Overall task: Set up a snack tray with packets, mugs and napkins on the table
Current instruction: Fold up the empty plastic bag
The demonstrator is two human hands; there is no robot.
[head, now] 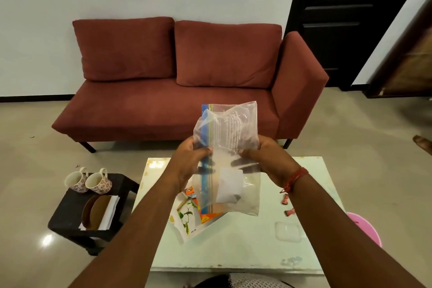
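Your left hand (189, 159) and right hand (264, 156) grip the upright clear bag (230, 128) above the table's (257, 248) far edge.

A clear plastic bag (230, 147) with a blue strip stood upright above the pale table (245, 248). Flat snack packets (189, 213) lay on the table under it. At nine o'clock, two flowery mugs (87, 181) lay tipped beside white napkins (108, 213).
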